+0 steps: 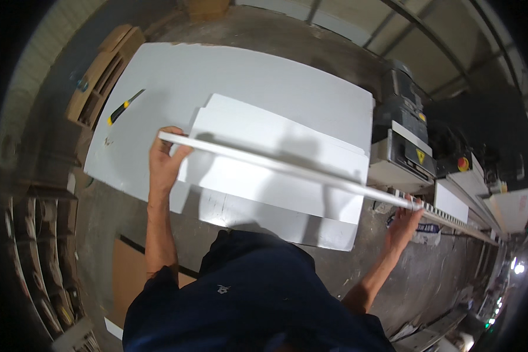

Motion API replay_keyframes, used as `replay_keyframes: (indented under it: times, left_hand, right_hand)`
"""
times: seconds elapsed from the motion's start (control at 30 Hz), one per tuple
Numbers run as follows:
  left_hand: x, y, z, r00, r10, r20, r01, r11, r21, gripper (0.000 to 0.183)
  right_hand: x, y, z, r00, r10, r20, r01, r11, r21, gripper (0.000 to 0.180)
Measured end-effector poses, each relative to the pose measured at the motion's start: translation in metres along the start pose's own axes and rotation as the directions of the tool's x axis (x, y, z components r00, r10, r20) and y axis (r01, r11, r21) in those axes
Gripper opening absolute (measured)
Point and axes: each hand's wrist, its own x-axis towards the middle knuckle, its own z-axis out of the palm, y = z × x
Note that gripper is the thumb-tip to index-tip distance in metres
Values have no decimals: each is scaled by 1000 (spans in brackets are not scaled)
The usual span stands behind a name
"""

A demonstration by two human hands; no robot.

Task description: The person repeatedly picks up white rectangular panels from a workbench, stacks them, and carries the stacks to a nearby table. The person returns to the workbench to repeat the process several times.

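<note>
A long white board [273,164] is held edge-on above the worktable, so mostly its narrow edge shows. My left hand [163,160] grips its left end, thumb on the near side and fingers behind. At the right end, my right hand [402,226] holds the board from below and the near side. Beneath it, white panels [242,121] lie in a slightly offset stack on the white tabletop [167,70]. A hand tool with a black and yellow handle [119,113] and a narrow blade rests on the table's left part.
At the right stands a machine [405,154] with a yellow warning triangle, a red stop button [463,164] and a long roller track [449,215]. Left are a wooden rack [110,75] and shelving with rolls [48,246]. A brown panel [127,277] is beside my left arm.
</note>
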Motion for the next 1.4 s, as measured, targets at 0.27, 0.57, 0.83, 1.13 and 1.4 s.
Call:
replay_keyframes:
  times: [0.27, 0.57, 0.83, 1.13, 1.4]
  left_hand:
    - [89, -59, 39, 980, -157, -123, 185, 946, 265, 40]
    - [98, -161, 19, 874, -484, -52, 424, 704, 570, 88]
    - [95, -143, 16, 832, -529, 170, 431, 807, 404, 72]
    - [92, -147, -8, 732, -482, 481, 380, 875, 299, 58]
    - [71, -164, -6, 638, -498, 587, 245, 854, 459, 50]
  right_hand:
    - [39, 68, 35, 982, 174, 66, -136, 913, -386, 42]
    - [58, 164, 11, 976, 211, -58, -170, 561, -810, 61]
    - [34, 138, 13, 934, 347, -87, -230, 395, -890, 76]
    - [-133, 117, -18, 903, 358, -238, -400, 500, -768, 67]
    - [-235, 51, -33, 635, 573, -518, -771, 511, -380, 98]
